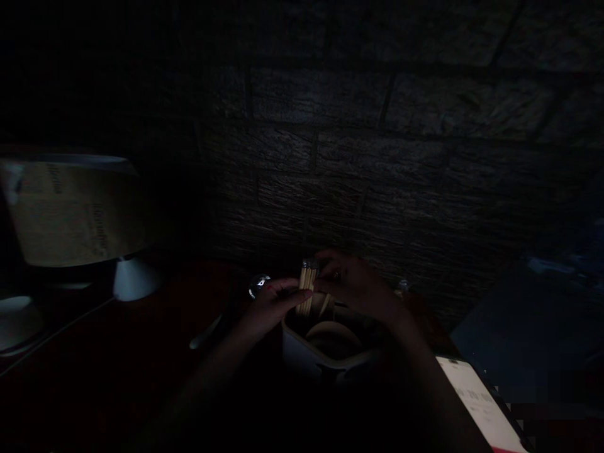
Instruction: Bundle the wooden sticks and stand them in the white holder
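A bundle of thin pale sticks (307, 283) with greyish, shiny tops stands nearly upright over an open container (309, 353). My left hand (278, 301) grips its lower part from the left, the thumb lying across the front. From the right, my right hand (352, 280) curls its fingers around the upper part, with thumb and forefinger against the sticks. Behind those fingers the view is too dark to make out more. Inside the container sit a round-rimmed item (333, 332) and another pale stick (324, 306) leaning on its own.
A lamp with a printed shade (70, 214) and white base (134, 280) stands left. Nearby are a white cup-like object (19, 321), a pale spoon-like item (202, 336) and a shiny round object (258, 286). A lit phone (479, 399) lies right. A brick wall (321, 157) rises behind.
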A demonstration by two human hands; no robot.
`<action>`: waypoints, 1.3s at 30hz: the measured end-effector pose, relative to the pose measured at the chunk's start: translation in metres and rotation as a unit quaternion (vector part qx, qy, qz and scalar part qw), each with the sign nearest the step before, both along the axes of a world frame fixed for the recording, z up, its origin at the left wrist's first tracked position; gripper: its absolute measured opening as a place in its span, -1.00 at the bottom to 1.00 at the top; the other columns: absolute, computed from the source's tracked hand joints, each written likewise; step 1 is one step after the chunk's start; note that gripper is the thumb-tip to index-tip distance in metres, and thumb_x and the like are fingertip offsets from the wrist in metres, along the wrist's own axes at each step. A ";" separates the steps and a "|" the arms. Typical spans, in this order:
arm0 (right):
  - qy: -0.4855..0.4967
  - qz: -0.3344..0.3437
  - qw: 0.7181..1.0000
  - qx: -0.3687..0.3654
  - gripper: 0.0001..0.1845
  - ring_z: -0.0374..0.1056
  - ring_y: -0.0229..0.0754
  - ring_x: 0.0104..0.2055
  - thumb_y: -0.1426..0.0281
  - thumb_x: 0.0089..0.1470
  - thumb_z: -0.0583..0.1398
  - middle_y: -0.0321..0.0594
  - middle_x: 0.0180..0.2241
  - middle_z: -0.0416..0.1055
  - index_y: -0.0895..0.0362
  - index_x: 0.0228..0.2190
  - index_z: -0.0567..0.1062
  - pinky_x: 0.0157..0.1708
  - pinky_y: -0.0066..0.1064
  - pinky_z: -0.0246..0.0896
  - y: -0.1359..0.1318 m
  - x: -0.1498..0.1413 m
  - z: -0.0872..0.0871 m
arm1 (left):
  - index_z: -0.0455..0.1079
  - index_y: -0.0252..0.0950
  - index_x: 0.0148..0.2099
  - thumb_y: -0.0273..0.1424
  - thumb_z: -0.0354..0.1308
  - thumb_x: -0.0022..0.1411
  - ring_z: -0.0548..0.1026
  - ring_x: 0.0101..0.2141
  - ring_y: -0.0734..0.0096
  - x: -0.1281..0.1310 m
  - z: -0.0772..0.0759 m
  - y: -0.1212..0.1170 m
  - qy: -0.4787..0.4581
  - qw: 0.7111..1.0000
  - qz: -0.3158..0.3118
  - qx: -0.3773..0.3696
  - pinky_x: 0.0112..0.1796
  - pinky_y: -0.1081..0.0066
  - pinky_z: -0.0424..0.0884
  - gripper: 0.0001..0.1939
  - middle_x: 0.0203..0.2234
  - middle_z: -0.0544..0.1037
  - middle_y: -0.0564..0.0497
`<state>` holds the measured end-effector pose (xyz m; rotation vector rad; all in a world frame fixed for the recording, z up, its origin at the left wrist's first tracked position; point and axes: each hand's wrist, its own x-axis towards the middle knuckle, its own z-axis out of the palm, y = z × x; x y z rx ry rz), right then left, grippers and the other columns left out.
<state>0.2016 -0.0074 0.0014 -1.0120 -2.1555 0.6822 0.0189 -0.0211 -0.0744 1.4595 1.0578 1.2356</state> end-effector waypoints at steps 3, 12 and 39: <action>0.005 0.003 1.000 -0.017 -0.69 0.49 -0.13 -0.28 0.43 -0.02 0.26 -0.17 -0.27 0.57 0.13 -0.15 0.51 -0.31 -0.37 0.30 0.000 0.001 -0.001 | 0.56 -0.23 -0.13 -0.20 0.29 0.09 0.54 -0.12 0.15 -0.001 -0.003 0.001 -0.007 1.000 -0.004 -0.008 -0.07 0.29 0.35 -0.69 -0.23 0.65 -0.01; 0.003 0.006 1.000 -0.008 -0.67 0.47 -0.18 -0.32 0.44 0.02 0.22 -0.21 -0.34 0.55 0.16 -0.12 0.46 -0.37 -0.42 0.27 0.000 -0.004 0.000 | 0.55 -0.26 -0.12 -0.22 0.32 0.05 0.53 -0.10 0.12 -0.001 -0.007 0.002 -0.028 0.999 0.004 -0.032 -0.07 0.28 0.35 -0.65 -0.17 0.63 -0.06; 0.002 -0.007 1.000 -0.010 -0.62 0.48 -0.18 -0.30 0.43 0.00 0.26 -0.21 -0.32 0.55 0.15 -0.08 0.44 -0.34 -0.41 0.27 -0.003 -0.009 0.001 | 0.55 -0.29 -0.08 -0.24 0.35 0.02 0.52 -0.06 0.07 -0.003 -0.006 0.002 -0.062 0.996 -0.022 -0.052 0.02 0.20 0.33 -0.60 -0.17 0.63 -0.10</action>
